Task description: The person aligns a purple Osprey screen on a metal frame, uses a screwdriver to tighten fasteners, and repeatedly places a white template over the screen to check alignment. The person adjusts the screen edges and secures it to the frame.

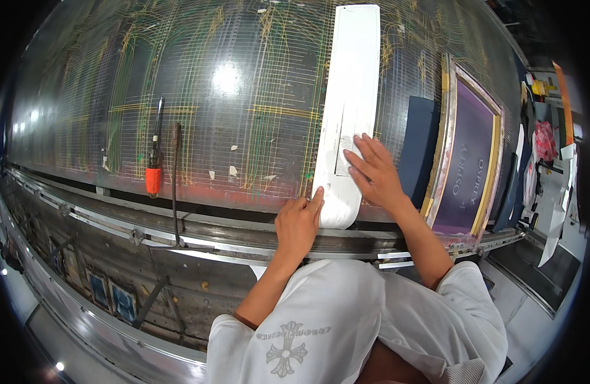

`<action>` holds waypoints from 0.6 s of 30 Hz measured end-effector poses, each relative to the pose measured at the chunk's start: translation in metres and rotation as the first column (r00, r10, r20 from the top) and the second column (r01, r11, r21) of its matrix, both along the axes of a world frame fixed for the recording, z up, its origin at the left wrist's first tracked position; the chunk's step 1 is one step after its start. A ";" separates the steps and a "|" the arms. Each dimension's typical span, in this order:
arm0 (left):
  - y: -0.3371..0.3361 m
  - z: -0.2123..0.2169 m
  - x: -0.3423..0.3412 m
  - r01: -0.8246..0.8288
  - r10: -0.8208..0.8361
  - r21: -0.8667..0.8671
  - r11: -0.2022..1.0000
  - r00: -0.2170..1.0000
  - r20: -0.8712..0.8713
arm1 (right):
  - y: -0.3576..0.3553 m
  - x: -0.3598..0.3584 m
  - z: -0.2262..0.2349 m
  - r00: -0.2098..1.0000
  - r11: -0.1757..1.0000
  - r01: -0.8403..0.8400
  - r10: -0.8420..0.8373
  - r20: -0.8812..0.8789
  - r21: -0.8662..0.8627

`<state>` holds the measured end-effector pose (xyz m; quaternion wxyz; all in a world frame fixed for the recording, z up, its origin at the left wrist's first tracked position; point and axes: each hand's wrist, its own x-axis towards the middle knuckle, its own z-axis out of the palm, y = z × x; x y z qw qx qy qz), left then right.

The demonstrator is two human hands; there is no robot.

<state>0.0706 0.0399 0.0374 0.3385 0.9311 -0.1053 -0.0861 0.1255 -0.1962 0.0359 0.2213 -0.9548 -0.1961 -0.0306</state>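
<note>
A long white flat panel (351, 70) with a rounded near end lies on the dark table, running away from me. Thin dark lines mark a narrow rectangle on its nearer half. My right hand (375, 173) rests flat over that marked part, its fingers spread. At the panel's left edge, close to the rounded end, my left hand (297, 223) touches it with a finger stretched along the edge. Its other fingers are bent and partly hidden. Neither hand grips anything that I can see.
Yellow and green lines cover the dark tabletop (205, 141). A screwdriver-like tool with an orange grip (154, 179) and a thin metal rod (176, 166) lie left. Dark blue fabric (415, 147) and a framed purple printing screen (466, 160) lie right. Metal rails (208, 240) edge the table.
</note>
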 end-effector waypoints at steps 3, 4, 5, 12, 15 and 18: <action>-0.003 0.000 0.001 -0.008 0.008 0.001 1.000 1.000 -0.004 | 0.015 -0.004 -0.006 1.000 1.000 -0.005 0.005 0.003 -0.010; -0.003 -0.001 0.000 -0.012 0.012 0.005 1.000 1.000 -0.005 | 0.018 -0.005 -0.010 1.000 0.999 -0.018 0.017 -0.019 -0.043; -0.003 -0.002 -0.004 -0.005 0.005 0.043 0.999 1.000 0.000 | 0.021 -0.009 -0.011 1.000 0.997 -0.017 0.016 -0.015 -0.071; 0.008 0.012 -0.026 0.130 -0.155 0.413 0.902 0.987 0.029 | 0.022 -0.011 -0.016 0.996 0.997 0.018 -0.012 0.085 -0.070; 0.011 0.024 -0.007 0.249 -0.213 0.393 0.885 0.968 -0.133 | 0.017 -0.012 -0.021 0.998 0.999 -0.001 0.004 0.069 -0.054; -0.024 0.025 0.059 0.244 -0.263 0.273 0.931 0.964 0.036 | -0.002 -0.013 -0.019 0.997 0.988 -0.082 0.083 0.002 0.130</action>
